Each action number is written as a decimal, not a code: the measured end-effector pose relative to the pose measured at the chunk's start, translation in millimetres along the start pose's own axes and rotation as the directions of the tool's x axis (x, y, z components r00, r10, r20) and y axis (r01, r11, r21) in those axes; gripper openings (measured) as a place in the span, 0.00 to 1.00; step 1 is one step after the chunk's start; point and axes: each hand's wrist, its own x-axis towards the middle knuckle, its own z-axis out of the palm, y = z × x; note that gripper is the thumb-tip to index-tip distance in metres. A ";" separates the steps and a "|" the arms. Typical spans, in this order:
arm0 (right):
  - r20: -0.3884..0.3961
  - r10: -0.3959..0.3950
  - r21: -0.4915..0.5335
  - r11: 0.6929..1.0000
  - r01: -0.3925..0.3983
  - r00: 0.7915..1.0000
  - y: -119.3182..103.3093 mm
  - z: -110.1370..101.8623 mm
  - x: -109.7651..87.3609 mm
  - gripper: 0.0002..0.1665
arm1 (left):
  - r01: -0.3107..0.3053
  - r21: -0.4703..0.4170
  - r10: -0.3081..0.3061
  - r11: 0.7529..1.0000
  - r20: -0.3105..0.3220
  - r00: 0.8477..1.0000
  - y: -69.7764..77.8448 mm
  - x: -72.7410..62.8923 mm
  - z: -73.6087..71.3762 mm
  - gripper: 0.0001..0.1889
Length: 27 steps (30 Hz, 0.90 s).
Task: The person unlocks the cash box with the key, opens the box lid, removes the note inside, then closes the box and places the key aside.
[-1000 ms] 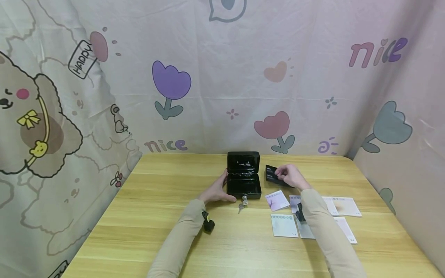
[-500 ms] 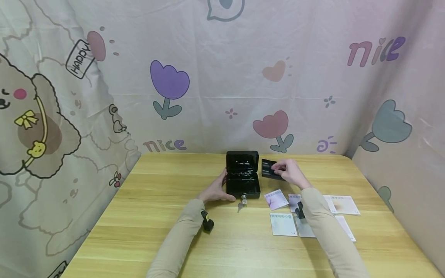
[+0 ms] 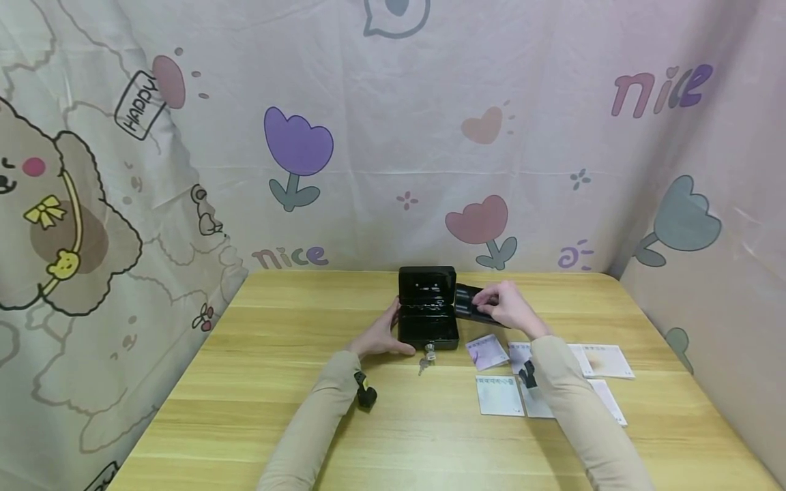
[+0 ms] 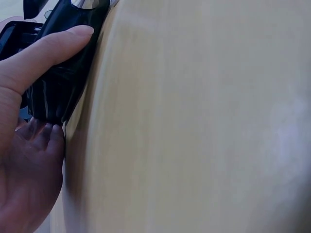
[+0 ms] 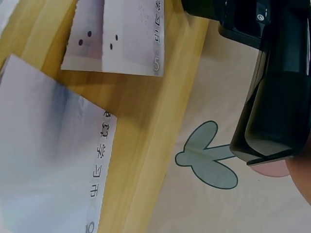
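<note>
A black cash box (image 3: 428, 333) stands on the table with its lid raised, keys (image 3: 424, 364) hanging from the front lock. My left hand (image 3: 377, 337) grips the box's left side; in the left wrist view the thumb (image 4: 53, 51) presses its front, with the other fingers at the far end. Just right of the box, my right hand (image 3: 510, 310) pinches a black compartment tray (image 3: 464, 304), tilted and raised, its left end right at the box's edge. The right wrist view shows the tray (image 5: 279, 114) up close, with most of that hand out of frame.
Several stacks of printed play-money notes lie in two rows at the right: a purple note stack (image 3: 487, 352) sits askew, a pale green stack (image 3: 499, 395) in front. The right forearm (image 3: 580, 402) covers some. A patterned cloth (image 3: 368, 136) hangs behind the wooden table (image 3: 393, 436).
The right hand has brought the black tray leftward, raising and turning it until it reaches the cash box's right edge. The left hand has stayed on the box.
</note>
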 end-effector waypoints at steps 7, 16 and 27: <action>0.032 -0.030 -0.008 1.000 0.030 0.999 -8.6 8.3 0.2 0.08 | -0.015 0.019 0.015 1.000 -0.012 1.000 -1.5 -0.8 -1.4 0.69; 0.097 -0.035 0.028 0.999 0.032 0.995 -27.4 33.7 8.8 0.10 | -0.003 0.018 0.003 1.000 -0.012 1.000 -1.2 -2.0 -1.9 0.70; 0.101 -0.058 0.016 0.998 0.057 0.993 -37.8 60.3 23.9 0.11 | -0.005 0.013 0.006 1.000 -0.010 1.000 -1.5 0.8 0.3 0.69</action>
